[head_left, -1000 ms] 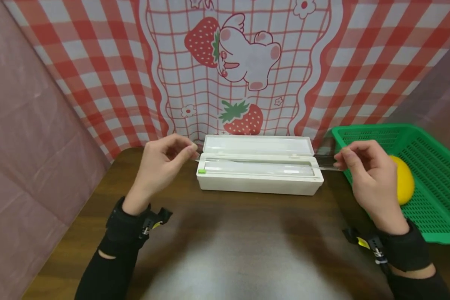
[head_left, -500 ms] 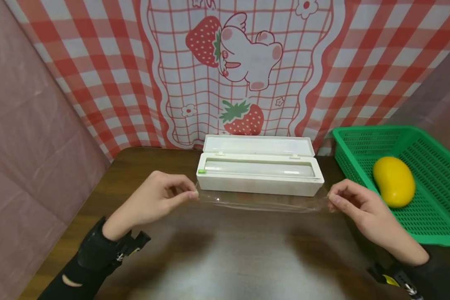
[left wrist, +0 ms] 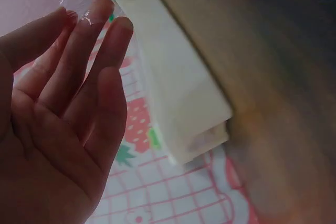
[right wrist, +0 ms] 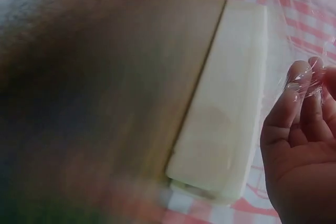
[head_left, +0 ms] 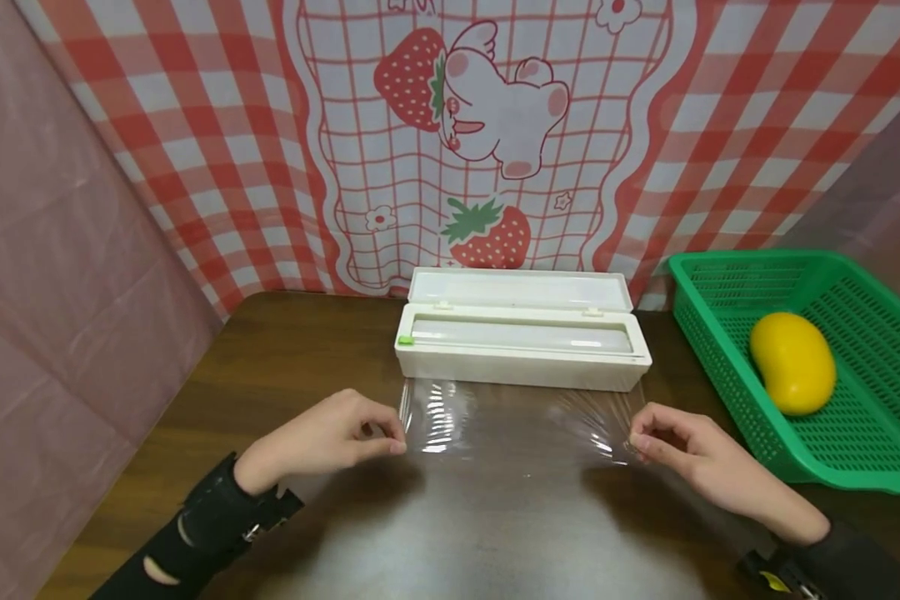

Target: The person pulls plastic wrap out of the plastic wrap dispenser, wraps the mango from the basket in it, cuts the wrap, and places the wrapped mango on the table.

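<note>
A sheet of clear plastic wrap (head_left: pixel 438 421) stretches from the front of a white wrap dispenser box (head_left: pixel 525 369) toward the person. The left hand (head_left: pixel 330 435) pinches its near left corner between thumb and index finger. Opposite it, the right hand (head_left: pixel 701 458) pinches the near right corner, where the film is crinkled. The box's lid (head_left: pixel 521 290) stands raised at the back, and a small green slider (head_left: pixel 406 340) sits at the left end of its front rail. In the left wrist view the other fingers of the left hand (left wrist: pixel 68 93) are loosely extended.
To the right stands a green plastic basket (head_left: pixel 776 446) holding a yellow mango-shaped fruit (head_left: pixel 793 364). Behind the brown wooden table (head_left: pixel 480 542) hangs a red-and-white checked cloth (head_left: pixel 217 150) with strawberry prints.
Both hands have come down from beside the box toward the person, drawing the plastic wrap out over the table in front. The box and basket have stayed in place.
</note>
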{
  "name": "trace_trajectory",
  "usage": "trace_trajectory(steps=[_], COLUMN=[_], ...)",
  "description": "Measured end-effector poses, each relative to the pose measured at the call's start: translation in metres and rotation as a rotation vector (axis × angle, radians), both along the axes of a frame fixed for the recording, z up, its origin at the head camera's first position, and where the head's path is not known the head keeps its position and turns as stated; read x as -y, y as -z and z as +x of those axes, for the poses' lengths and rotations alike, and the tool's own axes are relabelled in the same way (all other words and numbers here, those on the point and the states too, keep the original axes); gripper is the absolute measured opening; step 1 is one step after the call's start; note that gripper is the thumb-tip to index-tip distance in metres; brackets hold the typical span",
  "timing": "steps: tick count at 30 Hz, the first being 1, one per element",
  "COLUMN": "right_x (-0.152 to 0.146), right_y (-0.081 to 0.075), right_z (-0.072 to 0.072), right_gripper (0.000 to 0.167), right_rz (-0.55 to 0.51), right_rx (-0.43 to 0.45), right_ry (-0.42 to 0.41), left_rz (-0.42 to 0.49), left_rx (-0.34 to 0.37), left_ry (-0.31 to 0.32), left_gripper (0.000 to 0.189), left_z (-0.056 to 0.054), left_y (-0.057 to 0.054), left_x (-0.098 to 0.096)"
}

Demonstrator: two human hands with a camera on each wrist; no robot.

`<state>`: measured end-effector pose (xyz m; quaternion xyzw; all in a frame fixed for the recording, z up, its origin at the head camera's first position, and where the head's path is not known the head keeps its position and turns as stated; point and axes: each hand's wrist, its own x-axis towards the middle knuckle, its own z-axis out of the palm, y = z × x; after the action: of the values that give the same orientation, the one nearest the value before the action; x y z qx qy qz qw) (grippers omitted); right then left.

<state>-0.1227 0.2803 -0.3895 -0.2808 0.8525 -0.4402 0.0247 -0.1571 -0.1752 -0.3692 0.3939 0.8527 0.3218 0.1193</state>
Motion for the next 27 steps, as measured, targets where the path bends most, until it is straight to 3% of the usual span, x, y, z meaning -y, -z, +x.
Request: trace_trajectory(steps=[7, 13, 21, 27], right_x=[0.000, -0.004, -0.004, -0.005], right_y=[0.016, 0.023, 0.036, 0.042], right_z=[-0.001, -0.003, -0.009, -0.006], right_gripper=[0.010, 0.012, 0.025, 0.032], right_rz=[0.079, 0.154, 0.212, 0.267], right_rx=[0.007, -0.014, -0.246, -0.427], right_ry=[0.027, -0.027, -0.178, -0.253], left_rz=[-0.041, -0.114, -0.190, -0.218], left_rx=[-0.018, -0.107, -0.279, -0.339], left_ry=[0.040, 0.083, 0.032, 0.024], left_gripper=[0.008, 0.005, 0.006, 0.005], left_z=[-0.004, -0.005, -0.001, 0.001], left_y=[0.021, 0.033, 0.044, 0.047], left_x=[-0.002, -0.009, -0.016, -0.016])
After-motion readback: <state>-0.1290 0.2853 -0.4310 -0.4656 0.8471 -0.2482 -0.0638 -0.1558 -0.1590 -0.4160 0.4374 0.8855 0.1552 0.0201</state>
